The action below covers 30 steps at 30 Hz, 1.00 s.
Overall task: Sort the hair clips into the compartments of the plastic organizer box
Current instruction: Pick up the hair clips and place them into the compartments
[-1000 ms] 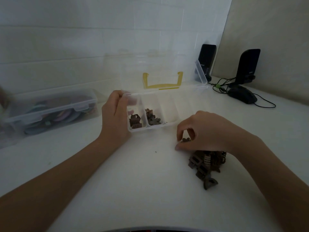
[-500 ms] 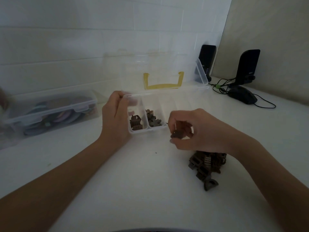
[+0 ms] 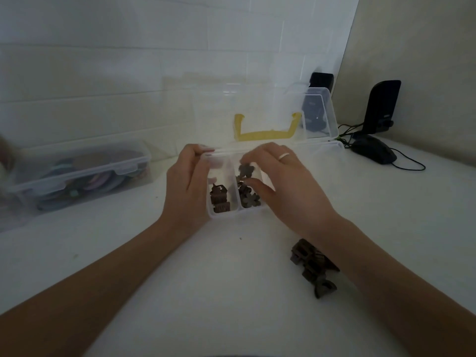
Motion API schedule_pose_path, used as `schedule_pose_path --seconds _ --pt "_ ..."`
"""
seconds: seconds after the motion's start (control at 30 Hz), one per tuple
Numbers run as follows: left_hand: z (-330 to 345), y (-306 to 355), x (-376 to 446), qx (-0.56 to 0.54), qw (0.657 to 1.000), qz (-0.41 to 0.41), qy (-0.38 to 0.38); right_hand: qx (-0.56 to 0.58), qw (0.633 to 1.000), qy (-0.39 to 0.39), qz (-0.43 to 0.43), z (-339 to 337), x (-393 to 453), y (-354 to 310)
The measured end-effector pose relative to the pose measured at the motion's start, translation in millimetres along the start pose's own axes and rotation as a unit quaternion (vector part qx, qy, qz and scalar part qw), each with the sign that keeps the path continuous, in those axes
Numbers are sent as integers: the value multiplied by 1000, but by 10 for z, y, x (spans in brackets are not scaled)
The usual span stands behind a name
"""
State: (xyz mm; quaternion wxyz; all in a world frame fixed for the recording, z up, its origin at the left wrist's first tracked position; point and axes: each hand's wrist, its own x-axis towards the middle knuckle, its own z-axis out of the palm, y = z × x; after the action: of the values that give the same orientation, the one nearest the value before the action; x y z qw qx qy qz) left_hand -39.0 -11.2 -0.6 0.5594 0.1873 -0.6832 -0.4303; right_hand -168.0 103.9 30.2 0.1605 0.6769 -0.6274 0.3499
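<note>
The clear plastic organizer box [image 3: 223, 215] stands open on the white table, its lid with a yellow handle [image 3: 266, 135] leaning back against the wall. My left hand [image 3: 186, 186] grips the box's left end. My right hand [image 3: 280, 180] hovers over the second compartment from the left, pinching a small brown flower-shaped hair clip [image 3: 246, 170] between thumb and fingers. Brown square clips [image 3: 219, 199] lie in the leftmost compartment, flower-shaped clips [image 3: 248, 198] in the second. A pile of brown clips [image 3: 313, 265] rests on the table under my right forearm.
A closed clear container [image 3: 79, 173] of coloured round items sits at the left by the wall. Two black speakers [image 3: 381, 106] and a black mouse [image 3: 373, 152] with cables stand at the back right. The tiled wall runs close behind the box.
My right hand picked a flower-shaped clip from beside the pile, lifted it and carried it left and forward over the box's second compartment. My left hand stayed on the box.
</note>
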Motion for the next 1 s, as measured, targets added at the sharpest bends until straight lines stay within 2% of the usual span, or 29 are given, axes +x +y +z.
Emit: schedule_pose_path --seconds 0.1,0.27,0.47,0.63,0.73,0.9,1.0 --pt "-5 -7 9 -3 1000 -12 3 -43 999 8 -30 62 -26 75" --pt "-5 14 7 15 1000 -6 9 -45 998 38 0 -30 -56 136" --pt "-2 25 -13 7 1000 6 -1 -166 986 -23 -12 39 -107 94" --pt "-4 39 -12 15 1000 4 1 -151 988 -35 -16 38 -114 99" --pt "-9 35 -2 8 1000 -8 5 -108 994 -6 -15 -17 -110 127" --pt "-28 56 13 -11 998 -58 39 -33 993 112 -14 -193 -61 180" --pt "-31 80 32 4 994 -72 76 -11 991 135 20 -296 -64 244"
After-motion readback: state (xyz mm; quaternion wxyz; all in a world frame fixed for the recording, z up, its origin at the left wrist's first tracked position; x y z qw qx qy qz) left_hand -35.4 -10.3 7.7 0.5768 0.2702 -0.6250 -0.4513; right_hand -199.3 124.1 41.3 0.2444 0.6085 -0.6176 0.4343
